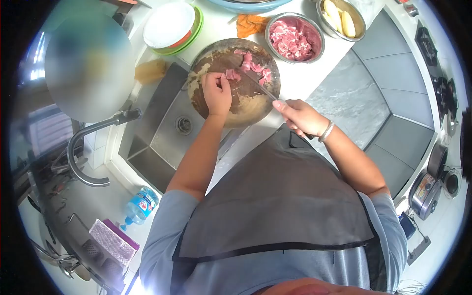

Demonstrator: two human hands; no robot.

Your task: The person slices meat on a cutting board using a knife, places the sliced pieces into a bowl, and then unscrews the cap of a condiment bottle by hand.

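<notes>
A round wooden chopping board (253,105) holds pink slices of raw meat (247,61) on its far and right parts. My left hand (217,93) rests on the board's left side with fingers curled, against a small piece of meat (232,74); the fingertips are partly hidden. In my right hand (301,117) is the handle of a kitchen knife (261,86). Its blade points up and left across the board, just right of my left hand, between that piece and the other slices.
Beyond the board stand a metal bowl of cut meat (293,41), a bowl of peeled pale vegetables (347,23), an orange cloth (250,24) and stacked plates (168,25). A sink (162,132) with a faucet (78,142) lies left. A dish-soap bottle (141,204) stands near it.
</notes>
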